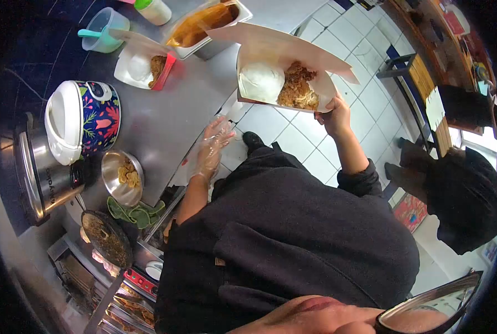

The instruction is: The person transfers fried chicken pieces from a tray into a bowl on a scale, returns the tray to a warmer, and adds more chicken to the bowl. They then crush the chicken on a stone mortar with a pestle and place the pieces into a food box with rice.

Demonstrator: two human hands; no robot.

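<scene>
The right hand [333,114] grips the lower edge of an open white takeaway box [284,72] holding a mound of rice [260,82] and fried chicken [298,86], lifted clear of the steel counter [165,117], beyond its near edge. The left hand [212,147], in a clear plastic glove, hangs open and empty just over that near edge. Along the counter's left edge stand a flowered rice cooker [84,119] and a small steel bowl [123,177]; a second open box [145,65] sits near the far edge.

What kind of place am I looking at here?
Probably a small takeaway food kitchen: a steel counter carries a rice cooker and a sauce tray, and the right hand holds a takeout box of rice and fried chicken.
</scene>
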